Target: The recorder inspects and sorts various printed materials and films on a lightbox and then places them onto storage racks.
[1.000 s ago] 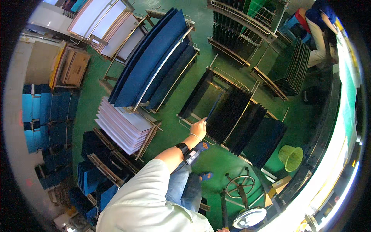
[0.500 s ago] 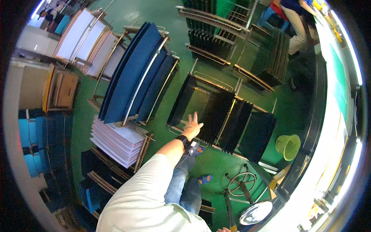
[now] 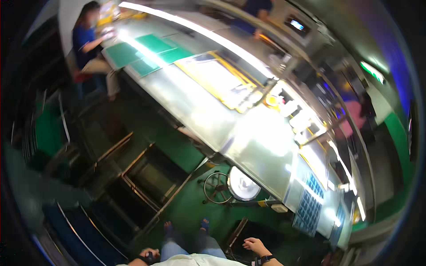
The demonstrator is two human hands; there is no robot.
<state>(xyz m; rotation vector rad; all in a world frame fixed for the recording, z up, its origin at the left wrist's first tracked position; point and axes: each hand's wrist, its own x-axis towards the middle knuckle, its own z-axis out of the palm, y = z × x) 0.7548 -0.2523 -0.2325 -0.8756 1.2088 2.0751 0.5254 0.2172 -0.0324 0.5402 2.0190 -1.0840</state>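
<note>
Low at the bottom edge, my left hand (image 3: 149,252) is beside my left thigh, with a dark band at the wrist. Blur and the angle hide what its fingers do. My right hand (image 3: 254,244) hangs in front of a dark rack (image 3: 237,231) at the lower right. Its fingers are loosely bent and apart, and nothing shows in them; a dark band circles that wrist. Ahead of me stands a long, brightly lit worktable (image 3: 262,155). Neither hand touches it. A round white stool seat (image 3: 243,183) and a spoked wheel (image 3: 217,187) are under its near edge.
Dark racks (image 3: 146,177) stand at the left, with blue panels (image 3: 84,235) nearer me. Green sheets (image 3: 146,53) lie on the table's far left, where a seated person (image 3: 91,48) works. Blue patterned sheets (image 3: 308,213) lie at its right end. Another person in pink (image 3: 353,117) is beyond.
My view has swung right from the racks to the lit table. My left hand, earlier stretched out over a black rack, is now down by my side. My right hand has come into view.
</note>
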